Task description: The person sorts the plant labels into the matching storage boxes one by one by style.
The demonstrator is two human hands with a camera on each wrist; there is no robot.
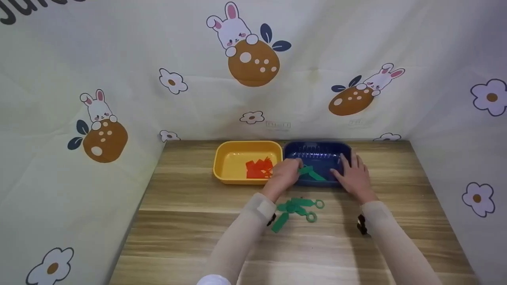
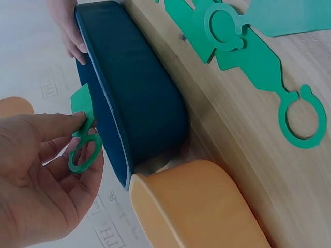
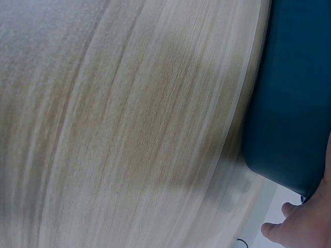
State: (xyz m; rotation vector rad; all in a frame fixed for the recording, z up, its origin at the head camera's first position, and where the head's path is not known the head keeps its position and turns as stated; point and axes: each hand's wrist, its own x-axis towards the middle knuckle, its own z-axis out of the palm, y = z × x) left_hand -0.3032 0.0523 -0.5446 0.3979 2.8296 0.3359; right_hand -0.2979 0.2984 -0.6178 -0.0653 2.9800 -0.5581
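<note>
My left hand (image 1: 286,173) is over the near left side of the blue tray (image 1: 323,160). Between thumb and fingers it pinches a green ring tag (image 2: 83,111), a flat strip with an open ring at one end. From above, green strips (image 1: 316,175) show within the tray's outline beside those fingertips. My right hand (image 1: 356,176) rests at the tray's right rim, fingers spread and thumb reaching over the inside. On the table in front of the tray lies a loose pile of several more green ring tags (image 1: 292,206).
A yellow tray (image 1: 229,168) stands directly left of the blue one, with red flat pieces (image 1: 259,169) inside. Behind both trays rises a printed fabric wall (image 1: 309,95), which also encloses the wooden table (image 1: 178,229) on its left and right sides.
</note>
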